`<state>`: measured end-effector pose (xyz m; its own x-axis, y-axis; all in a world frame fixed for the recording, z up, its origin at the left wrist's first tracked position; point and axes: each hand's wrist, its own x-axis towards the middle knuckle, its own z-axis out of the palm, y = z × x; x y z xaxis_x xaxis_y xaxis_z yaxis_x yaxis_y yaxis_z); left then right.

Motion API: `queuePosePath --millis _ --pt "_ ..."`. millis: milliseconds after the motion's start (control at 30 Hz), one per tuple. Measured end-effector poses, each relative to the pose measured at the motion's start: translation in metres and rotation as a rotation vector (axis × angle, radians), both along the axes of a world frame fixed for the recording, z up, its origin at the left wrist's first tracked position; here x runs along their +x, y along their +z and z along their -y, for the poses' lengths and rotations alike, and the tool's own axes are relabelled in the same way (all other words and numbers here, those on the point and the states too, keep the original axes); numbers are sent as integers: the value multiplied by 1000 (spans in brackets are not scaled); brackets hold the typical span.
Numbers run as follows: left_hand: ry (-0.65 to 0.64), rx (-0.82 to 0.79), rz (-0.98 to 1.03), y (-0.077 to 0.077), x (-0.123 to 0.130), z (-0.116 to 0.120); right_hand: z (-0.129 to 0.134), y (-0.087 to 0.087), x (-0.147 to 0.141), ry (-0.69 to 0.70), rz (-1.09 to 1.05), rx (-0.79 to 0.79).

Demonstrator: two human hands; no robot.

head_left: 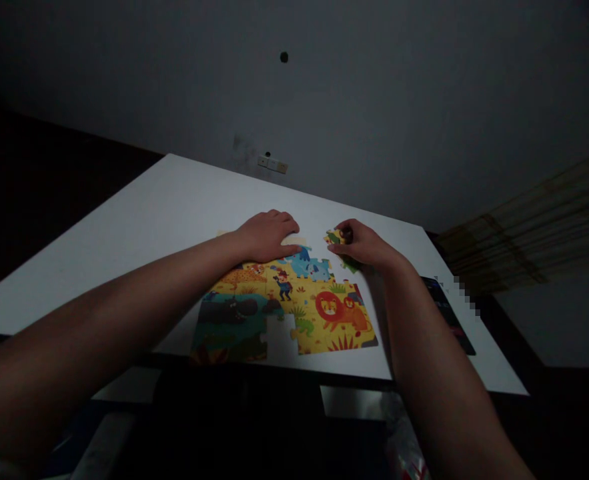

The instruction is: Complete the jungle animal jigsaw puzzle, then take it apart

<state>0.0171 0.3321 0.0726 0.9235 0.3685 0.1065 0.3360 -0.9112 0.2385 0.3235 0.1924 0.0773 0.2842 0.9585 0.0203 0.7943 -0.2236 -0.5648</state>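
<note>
A colourful jigsaw puzzle [301, 297] with lions, a hippo and blue elephants lies joined on the white table, with a gap at its near edge. My left hand [269, 237] rests at the puzzle's far left part, palm down, fingers spread and pointing right. To the right of it, my right hand [361, 241] pinches a small yellow and green puzzle piece [332, 238] between thumb and fingers. Another green piece [349, 264] shows partly beneath that hand, beside the puzzle's upper right corner.
The white table [124, 220] runs up to a grey wall with a socket strip [273, 164]. A dark flat device [447, 313] lies right of my right forearm. Below the table's near edge, a clear plastic bag [405, 443] is visible.
</note>
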Motion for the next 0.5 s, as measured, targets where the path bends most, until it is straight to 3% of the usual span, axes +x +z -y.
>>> queuePosePath --millis 200,367,500 --pt "-38 -23 35 -5 -1 -6 0 6 -16 11 29 154" --pt "22 -1 12 -10 -2 -7 -5 9 -16 -70 159 320" --pt "46 -4 3 -10 -7 -14 -6 7 -18 -55 37 391"
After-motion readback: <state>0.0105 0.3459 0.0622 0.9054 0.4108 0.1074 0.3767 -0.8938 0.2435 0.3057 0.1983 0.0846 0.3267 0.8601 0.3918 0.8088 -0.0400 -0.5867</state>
